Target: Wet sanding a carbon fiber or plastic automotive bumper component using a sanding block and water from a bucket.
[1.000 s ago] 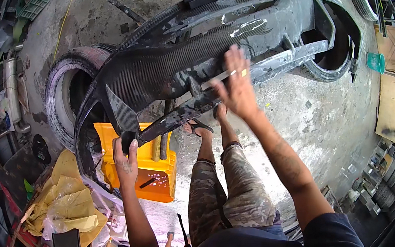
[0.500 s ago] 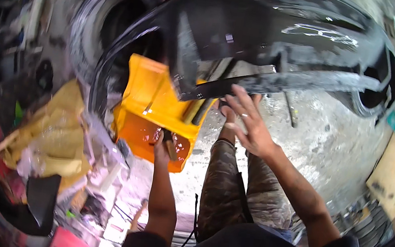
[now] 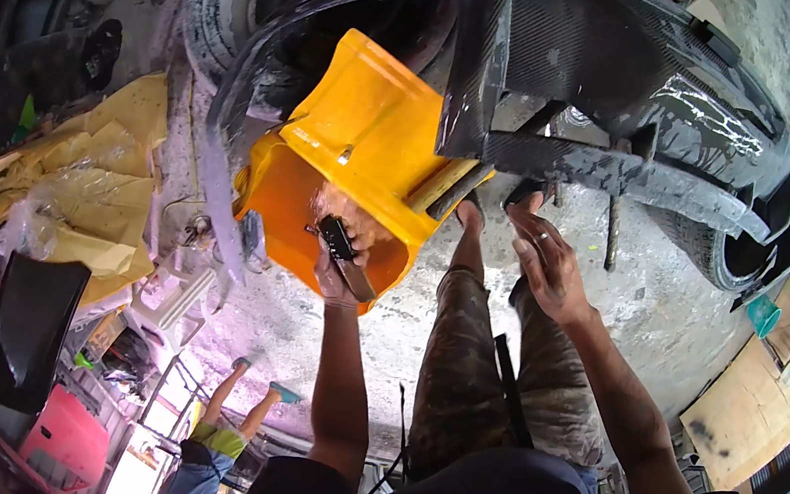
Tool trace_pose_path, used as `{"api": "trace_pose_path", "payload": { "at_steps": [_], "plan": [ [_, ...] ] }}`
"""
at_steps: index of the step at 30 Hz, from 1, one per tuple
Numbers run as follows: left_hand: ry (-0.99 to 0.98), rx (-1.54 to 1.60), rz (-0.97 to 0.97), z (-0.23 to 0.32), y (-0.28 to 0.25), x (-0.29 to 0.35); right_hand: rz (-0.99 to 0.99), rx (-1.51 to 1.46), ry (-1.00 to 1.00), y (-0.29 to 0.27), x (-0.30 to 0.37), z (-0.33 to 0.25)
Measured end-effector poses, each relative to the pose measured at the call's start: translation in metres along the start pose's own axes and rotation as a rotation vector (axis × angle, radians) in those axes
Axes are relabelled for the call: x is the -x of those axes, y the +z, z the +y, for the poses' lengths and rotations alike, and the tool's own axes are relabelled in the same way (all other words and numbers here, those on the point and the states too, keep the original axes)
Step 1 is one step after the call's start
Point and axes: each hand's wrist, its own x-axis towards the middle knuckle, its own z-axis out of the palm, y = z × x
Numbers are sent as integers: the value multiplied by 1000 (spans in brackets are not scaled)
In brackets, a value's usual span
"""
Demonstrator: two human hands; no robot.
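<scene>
My left hand (image 3: pixel 337 284) is closed around a small dark sanding block (image 3: pixel 337 237) with a brown strip along one side. It is over the opening of a yellow plastic tub (image 3: pixel 375 103), which has disturbed, splashing water (image 3: pixel 359 217) inside. A wet black car bumper (image 3: pixel 592 63) with a woven carbon pattern spans the top of the view, its lower lip (image 3: pixel 618 167) reaching over the tub's side. My right hand (image 3: pixel 553 274) holds nothing; its fingers are apart and loosely bent, below the bumper's lip and not touching it.
A tyre (image 3: pixel 217 5) lies behind the tub. Left are brown paper (image 3: pixel 113 167) with clear plastic and a black panel (image 3: pixel 37 318). A wooden board (image 3: pixel 759 389) and teal cup (image 3: pixel 762 316) are at right. Another person (image 3: pixel 209 453) is at lower left.
The view has shifted. My left hand has brought the sanding block up, and the water now splashes. My right hand has drawn away from the bumper's lip. Another person shows more fully at lower left.
</scene>
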Motion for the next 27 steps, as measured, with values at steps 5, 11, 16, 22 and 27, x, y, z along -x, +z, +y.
{"api": "trace_pose_path", "payload": {
  "at_steps": [5, 11, 16, 22, 27],
  "plan": [
    [-162, 617, -558, -16, 156, 4, 34, -139, -14, 21, -3, -43],
    [-401, 634, -800, -60, 259, -6, 75, -420, 114, 10, 16, -56],
    [-313, -820, -332, -141, 321, -16, 147, -1169, 389, -28, 29, 0],
    [-138, -1011, -157, -198, 304, -38, 643, 308, -100, -149, 29, 96],
    [6, -968, 272, -116, 193, -3, 308, 822, -19, -223, 47, 175]
  ]
}}
